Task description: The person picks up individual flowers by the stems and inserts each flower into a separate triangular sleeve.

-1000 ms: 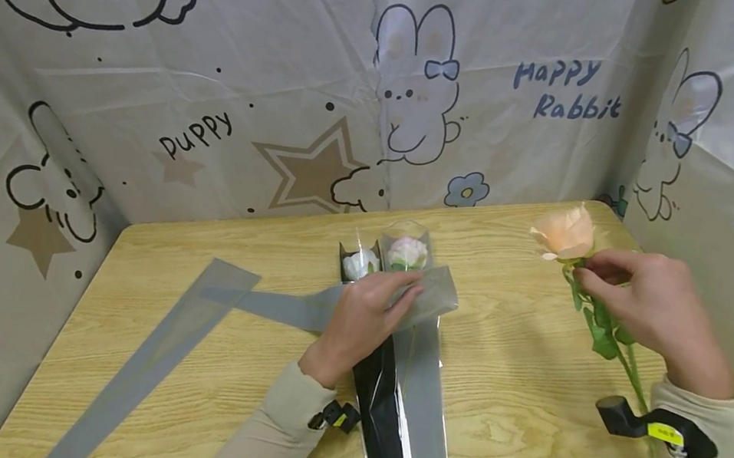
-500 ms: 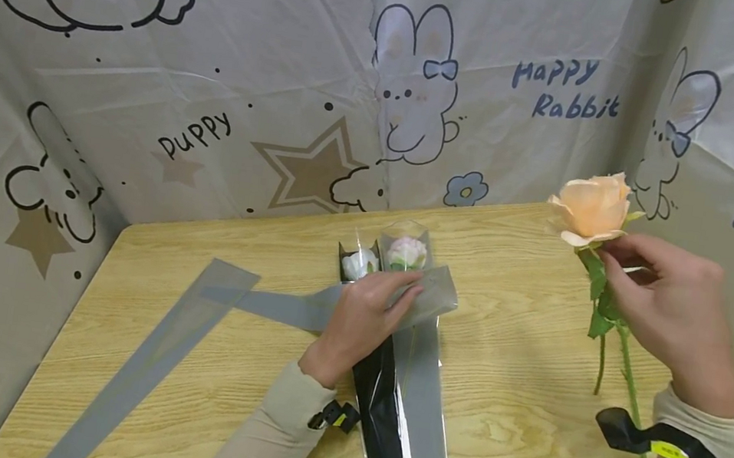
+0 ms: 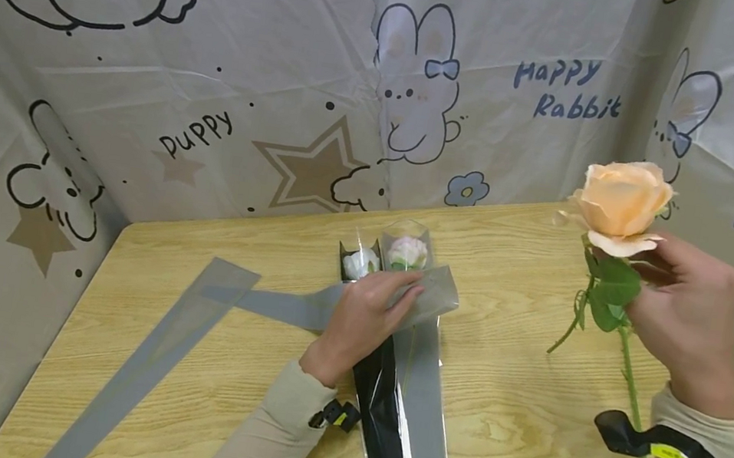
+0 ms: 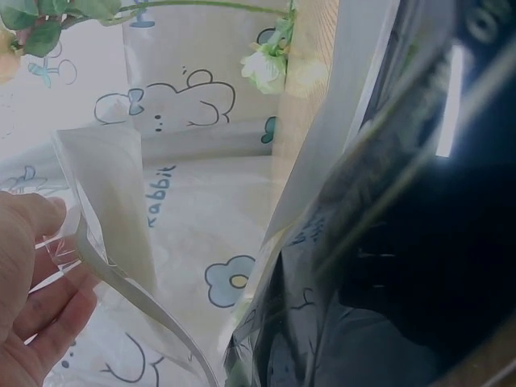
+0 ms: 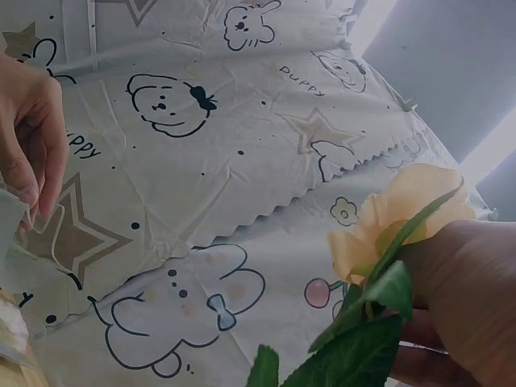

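My right hand (image 3: 696, 323) pinches a peach artificial rose (image 3: 624, 199) by the stem just under the bloom, raised above the table's right side. Its green leaves (image 3: 612, 292) and stem hang below the fingers. In the middle, my left hand (image 3: 361, 317) grips a grey translucent flower sleeve (image 3: 437, 300) near its end, thumb and fingers at the sleeve's edge in the left wrist view. That sleeve runs leftward across the table. Beneath the left hand lie two wrapped flowers, a white one (image 3: 359, 264) in a black sleeve (image 3: 383, 424) and a pale pink one (image 3: 408, 252) in a grey sleeve.
Another grey sleeve (image 3: 140, 362) lies slantwise on the left of the wooden table (image 3: 229, 427). Printed white sheeting (image 3: 240, 27) walls the back and both sides. A pale green-white flower (image 4: 264, 68) shows beyond in the left wrist view.
My right hand has raised the peach rose and shifted it to the right, turning the bloom upright. The left hand stays in place on the grey sleeve.
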`<control>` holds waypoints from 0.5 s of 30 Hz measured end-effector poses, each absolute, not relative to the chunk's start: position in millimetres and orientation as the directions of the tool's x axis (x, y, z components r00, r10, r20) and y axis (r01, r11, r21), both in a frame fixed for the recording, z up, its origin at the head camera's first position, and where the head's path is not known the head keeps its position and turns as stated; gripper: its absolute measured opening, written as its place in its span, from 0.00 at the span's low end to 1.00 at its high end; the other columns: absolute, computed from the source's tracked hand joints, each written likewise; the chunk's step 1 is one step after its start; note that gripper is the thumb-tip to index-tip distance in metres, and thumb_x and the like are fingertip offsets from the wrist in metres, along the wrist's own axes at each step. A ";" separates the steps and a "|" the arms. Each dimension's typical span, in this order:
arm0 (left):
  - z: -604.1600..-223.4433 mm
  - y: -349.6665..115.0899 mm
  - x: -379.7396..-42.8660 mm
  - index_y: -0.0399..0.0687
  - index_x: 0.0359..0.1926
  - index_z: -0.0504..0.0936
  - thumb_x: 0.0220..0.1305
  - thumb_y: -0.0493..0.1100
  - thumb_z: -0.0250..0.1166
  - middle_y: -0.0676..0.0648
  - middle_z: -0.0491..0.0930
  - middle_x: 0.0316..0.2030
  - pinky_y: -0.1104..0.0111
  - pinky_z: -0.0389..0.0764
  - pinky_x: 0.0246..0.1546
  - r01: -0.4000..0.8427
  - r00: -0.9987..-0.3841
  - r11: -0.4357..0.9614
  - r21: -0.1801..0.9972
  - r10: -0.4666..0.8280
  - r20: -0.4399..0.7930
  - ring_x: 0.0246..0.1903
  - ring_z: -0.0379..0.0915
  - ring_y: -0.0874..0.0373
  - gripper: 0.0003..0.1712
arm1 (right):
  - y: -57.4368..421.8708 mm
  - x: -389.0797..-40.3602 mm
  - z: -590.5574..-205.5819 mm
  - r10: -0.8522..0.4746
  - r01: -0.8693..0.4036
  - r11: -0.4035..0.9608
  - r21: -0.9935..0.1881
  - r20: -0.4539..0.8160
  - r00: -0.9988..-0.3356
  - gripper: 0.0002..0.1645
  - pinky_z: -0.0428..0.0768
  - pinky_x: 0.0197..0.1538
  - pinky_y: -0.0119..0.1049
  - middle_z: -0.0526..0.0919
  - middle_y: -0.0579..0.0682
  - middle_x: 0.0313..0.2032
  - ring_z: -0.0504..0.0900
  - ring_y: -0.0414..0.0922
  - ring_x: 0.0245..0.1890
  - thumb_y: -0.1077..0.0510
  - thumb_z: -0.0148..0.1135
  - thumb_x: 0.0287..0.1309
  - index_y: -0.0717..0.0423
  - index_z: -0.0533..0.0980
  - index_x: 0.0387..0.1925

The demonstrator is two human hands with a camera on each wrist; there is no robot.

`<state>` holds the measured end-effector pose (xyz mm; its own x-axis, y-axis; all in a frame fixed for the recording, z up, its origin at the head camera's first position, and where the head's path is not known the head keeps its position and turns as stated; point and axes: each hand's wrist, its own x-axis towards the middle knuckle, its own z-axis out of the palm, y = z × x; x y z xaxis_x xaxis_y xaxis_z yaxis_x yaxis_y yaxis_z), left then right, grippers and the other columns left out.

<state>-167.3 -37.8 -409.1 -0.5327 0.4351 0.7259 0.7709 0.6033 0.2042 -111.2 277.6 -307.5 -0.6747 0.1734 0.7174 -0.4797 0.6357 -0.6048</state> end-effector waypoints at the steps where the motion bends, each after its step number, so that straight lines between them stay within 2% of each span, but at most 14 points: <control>1: -409.2 -37.8 -167.3 0.43 0.50 0.88 0.70 0.42 0.68 0.46 0.92 0.42 0.67 0.90 0.43 0.770 -0.533 0.604 0.204 0.435 0.726 0.40 0.90 0.56 0.11 | 277.1 -111.8 -308.1 0.181 -0.487 0.624 -0.611 0.719 -0.671 0.17 0.76 0.43 0.07 0.81 0.10 0.36 0.81 0.12 0.37 0.75 0.75 0.46 0.72 0.86 0.42; 8: -409.1 -38.2 -165.9 0.43 0.51 0.88 0.71 0.42 0.68 0.46 0.92 0.42 0.67 0.90 0.42 0.765 -0.540 0.610 0.206 0.434 0.721 0.40 0.90 0.56 0.12 | 271.7 -115.7 -312.3 0.284 -0.514 0.504 -0.694 0.695 -0.660 0.17 0.79 0.42 0.12 0.86 0.20 0.38 0.85 0.21 0.38 0.77 0.73 0.49 0.71 0.86 0.45; 15: -409.4 -38.7 -166.0 0.43 0.51 0.88 0.70 0.42 0.68 0.46 0.92 0.42 0.67 0.90 0.42 0.768 -0.536 0.607 0.205 0.433 0.725 0.40 0.90 0.57 0.12 | 265.6 -121.1 -314.7 0.405 -0.533 0.467 -0.705 0.707 -0.580 0.14 0.81 0.48 0.17 0.88 0.25 0.39 0.85 0.26 0.39 0.72 0.72 0.54 0.68 0.87 0.45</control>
<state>-166.0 -38.7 -409.4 -0.5358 0.4328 0.7250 0.7676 0.6073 0.2048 -121.1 265.6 -314.7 -0.5799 0.4048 0.7070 -0.5333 0.4675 -0.7050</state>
